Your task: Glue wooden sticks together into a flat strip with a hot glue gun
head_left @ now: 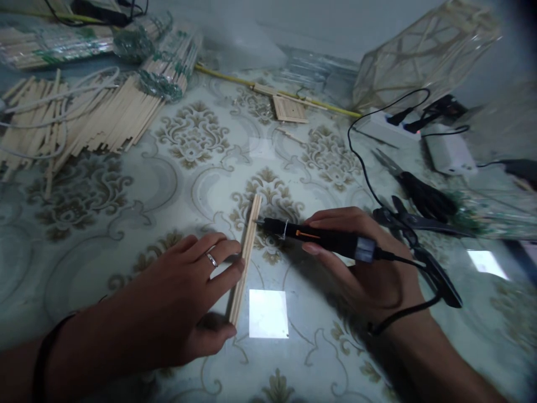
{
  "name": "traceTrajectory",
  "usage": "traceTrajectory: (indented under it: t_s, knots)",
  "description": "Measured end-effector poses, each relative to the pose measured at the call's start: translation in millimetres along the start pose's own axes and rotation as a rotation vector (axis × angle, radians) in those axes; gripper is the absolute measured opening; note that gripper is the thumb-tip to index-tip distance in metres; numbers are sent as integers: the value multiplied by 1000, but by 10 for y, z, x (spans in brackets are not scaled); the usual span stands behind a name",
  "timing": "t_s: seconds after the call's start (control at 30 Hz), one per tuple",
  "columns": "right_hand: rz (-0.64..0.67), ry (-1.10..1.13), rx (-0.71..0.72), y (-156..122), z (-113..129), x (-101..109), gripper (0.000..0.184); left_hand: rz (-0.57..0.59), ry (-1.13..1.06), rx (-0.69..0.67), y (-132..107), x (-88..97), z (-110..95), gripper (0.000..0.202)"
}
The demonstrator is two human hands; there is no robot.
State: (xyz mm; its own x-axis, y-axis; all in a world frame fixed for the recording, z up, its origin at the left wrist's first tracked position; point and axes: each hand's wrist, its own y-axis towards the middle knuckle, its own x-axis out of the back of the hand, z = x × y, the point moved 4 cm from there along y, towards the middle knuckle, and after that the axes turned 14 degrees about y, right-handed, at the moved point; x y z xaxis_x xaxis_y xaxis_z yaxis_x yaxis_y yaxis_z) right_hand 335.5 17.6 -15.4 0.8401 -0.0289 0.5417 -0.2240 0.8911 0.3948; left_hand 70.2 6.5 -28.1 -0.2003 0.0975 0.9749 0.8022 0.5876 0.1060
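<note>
On the head view, my only feed, I see the person's left hand loosely curled: the tips of two fingers press the left edge of a slim bundle of wooden strips, and the thumb sits at its near end, so the piece is held between them on the patterned tabletop. It lies in the middle of my picture, its far end leaning slightly right. The right hand pinches a corded black tool, index finger along the top and thumb beneath, and the tool's tip appears to meet the right side of the bundle near its far end. My reading of progress: the strips are lined up side by side and the tool is in position, so work on this piece looks underway at one spot. I can't make out any finished mark elsewhere along it, nor whether the strips are joined. Farther back, a small square wooden panel looks like a piece already put together, while the pile of loose sticks and the bagged sticks at far left look unworked to me, which suggests plenty of material is left. Pliers lie beyond the right hand.
</note>
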Motion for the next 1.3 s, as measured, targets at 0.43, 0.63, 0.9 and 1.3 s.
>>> traceTrajectory:
  t_s: [0.43,0.63,0.9,1.3]
  knots:
    - [74,6,-5,-74,78,-56,25,-2,15,8,-11,-10,-1,52]
    - [47,-17,-34,-75,57,-57,22,3,13,13,-3,-13,-1,51]
    - [-16,-125,-94,-23,-34,13,34,-35,-2,7,-8,-12,6,48]
    - [42,-178,-88,-8,-1,44,29,-40,-11,-5,-13,0,12,45]
